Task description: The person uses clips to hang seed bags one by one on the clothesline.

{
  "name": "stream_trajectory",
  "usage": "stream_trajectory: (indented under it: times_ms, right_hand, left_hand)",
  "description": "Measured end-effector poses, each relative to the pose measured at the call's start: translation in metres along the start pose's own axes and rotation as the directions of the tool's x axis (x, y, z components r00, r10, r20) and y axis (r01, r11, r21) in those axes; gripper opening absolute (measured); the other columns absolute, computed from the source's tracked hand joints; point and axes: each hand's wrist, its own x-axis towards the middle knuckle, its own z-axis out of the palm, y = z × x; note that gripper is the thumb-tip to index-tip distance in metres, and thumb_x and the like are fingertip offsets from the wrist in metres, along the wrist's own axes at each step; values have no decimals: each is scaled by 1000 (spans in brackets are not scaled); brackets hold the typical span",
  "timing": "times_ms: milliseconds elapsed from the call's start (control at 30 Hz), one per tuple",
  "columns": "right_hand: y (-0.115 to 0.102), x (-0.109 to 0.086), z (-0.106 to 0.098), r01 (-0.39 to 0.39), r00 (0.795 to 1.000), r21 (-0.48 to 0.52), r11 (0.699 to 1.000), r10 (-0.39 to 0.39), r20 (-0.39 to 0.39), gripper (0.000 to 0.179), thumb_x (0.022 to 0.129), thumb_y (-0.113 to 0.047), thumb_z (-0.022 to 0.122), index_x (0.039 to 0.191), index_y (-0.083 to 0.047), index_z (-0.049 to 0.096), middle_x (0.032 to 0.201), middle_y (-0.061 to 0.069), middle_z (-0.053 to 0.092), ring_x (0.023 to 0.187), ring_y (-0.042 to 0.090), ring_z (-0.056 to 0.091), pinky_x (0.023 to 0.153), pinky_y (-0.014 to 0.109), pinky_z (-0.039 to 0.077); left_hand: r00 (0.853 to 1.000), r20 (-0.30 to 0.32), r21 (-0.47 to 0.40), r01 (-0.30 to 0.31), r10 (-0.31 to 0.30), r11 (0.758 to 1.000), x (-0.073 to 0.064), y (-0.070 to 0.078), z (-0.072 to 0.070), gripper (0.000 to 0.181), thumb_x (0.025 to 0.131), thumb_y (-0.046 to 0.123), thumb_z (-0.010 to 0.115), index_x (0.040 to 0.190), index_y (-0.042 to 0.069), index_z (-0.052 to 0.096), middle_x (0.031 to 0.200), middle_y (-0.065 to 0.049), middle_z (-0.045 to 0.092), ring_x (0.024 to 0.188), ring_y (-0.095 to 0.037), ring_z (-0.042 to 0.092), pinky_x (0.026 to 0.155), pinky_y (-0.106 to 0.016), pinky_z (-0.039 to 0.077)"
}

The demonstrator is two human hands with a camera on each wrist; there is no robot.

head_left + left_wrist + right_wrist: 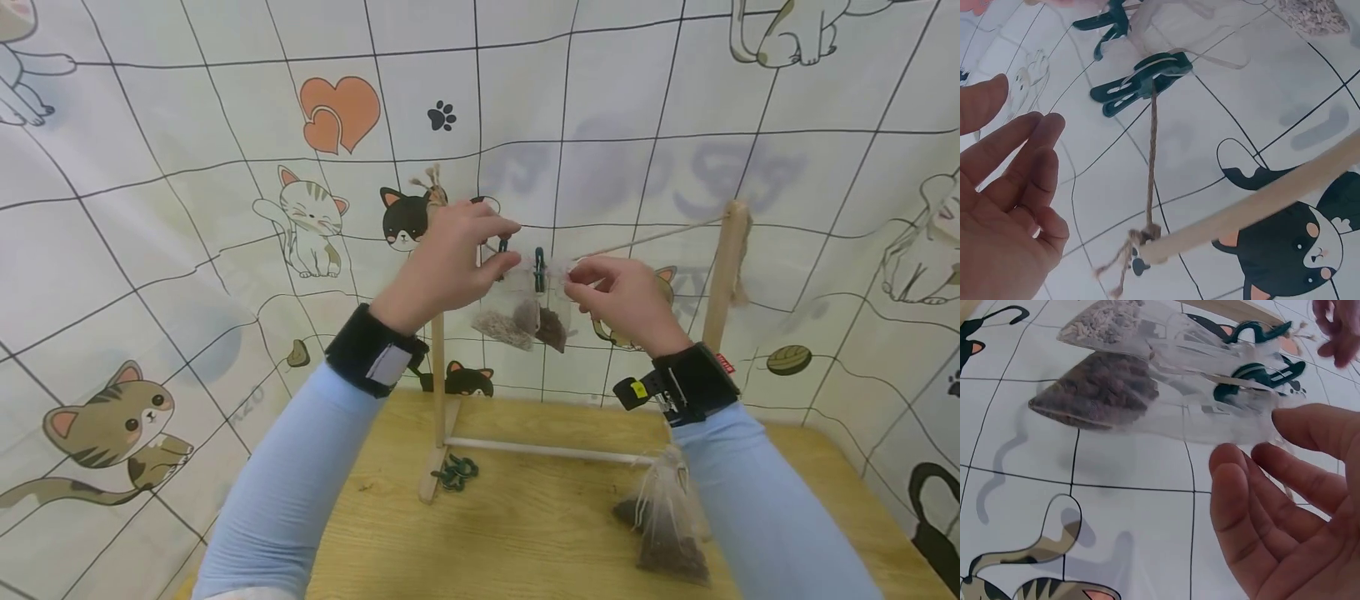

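Two sheer drawstring bags hang from a stretched cord (652,240), one with pale pellets (1100,328), the other with dark brown bits (1097,394). Green clips fasten them: one clip (1141,84) sits on the cord near its knotted end, and another clip (539,271) holds the brown-filled bag. My left hand (457,254) is beside the first clip, fingers loosely bent and apart from it in the left wrist view. With thumb and forefinger, my right hand (626,300) pinches the upper edge of the brown-filled bag; the exact contact is partly hidden.
The cord runs between two wooden posts, the left post (438,375) and the right post (726,275), joined low by a white rod (555,451). Several green clips (455,473) lie on the wooden table (480,542). Sheer bags with dark contents (671,550) lie near my right forearm.
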Motion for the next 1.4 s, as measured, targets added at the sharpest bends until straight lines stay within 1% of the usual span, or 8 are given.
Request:
stream_trajectory:
  times_ms: [133,167,300,500,733,967,1133,1400]
  right_hand:
    - [1,-13,-9,23,1000,-30,999,-22,8,33,91,-41,54,110,-17,64,95,5,67,78,20,61,66,36,46]
    - [2,-16,-10,36,999,-29,999,-36,-4,31,91,-39,54,110,-17,65,96,5,67,79,20,60,75,39,46]
    - [9,-31,-9,113,991,-55,992,-116,-66,27,92,-35,55,109,-16,65,99,3,65,82,17,59,78,38,46]
    - [28,-55,5,275,937,-127,953,-295,-186,26,88,-20,61,112,-11,63,100,4,64,81,13,59,69,31,50]
    - [48,-83,31,310,895,-196,930,-355,-271,35,82,-13,66,116,-12,61,106,3,61,86,15,56,62,21,45]
    - [67,-112,62,248,919,-168,954,-286,-272,35,83,-15,65,118,-16,60,110,0,59,86,11,56,61,20,45]
    - [79,-128,83,203,938,-129,971,-231,-259,32,85,-19,64,117,-16,60,110,-1,58,89,12,55,55,16,42]
    - [88,-150,105,136,948,-116,984,-163,-271,33,85,-19,64,118,-15,60,110,1,59,90,13,56,61,25,48]
  left_hand:
    - [994,-107,-73,-42,34,996,-22,-2,0,33,87,26,63,114,7,65,98,-5,65,92,-19,52,87,-32,37]
    - [991,-131,-86,-51,40,995,-28,-2,1,33,87,25,63,114,6,65,98,-5,65,90,-19,53,85,-32,38]
    - [981,-186,-132,-73,48,989,-50,-3,9,33,87,25,63,113,5,65,101,-6,65,92,-19,55,82,-31,41]
    - [971,-234,-171,-92,51,981,-80,-5,31,34,86,25,64,116,7,64,108,-8,63,104,-22,55,90,-34,43]
    - [973,-222,-161,-96,58,982,-111,-5,64,41,83,26,67,119,8,61,112,-8,61,106,-22,55,93,-37,41]
    - [982,-188,-140,-12,-15,990,-142,1,98,42,82,29,68,120,12,61,115,-5,60,106,-21,54,90,-36,41]
    - [976,-204,-141,46,-74,989,-161,4,118,40,83,28,67,119,13,62,112,-2,62,104,-19,55,88,-36,41]
    - [968,-195,-98,144,-161,985,-186,8,143,39,81,29,69,115,11,64,110,-3,62,104,-19,55,85,-35,42]
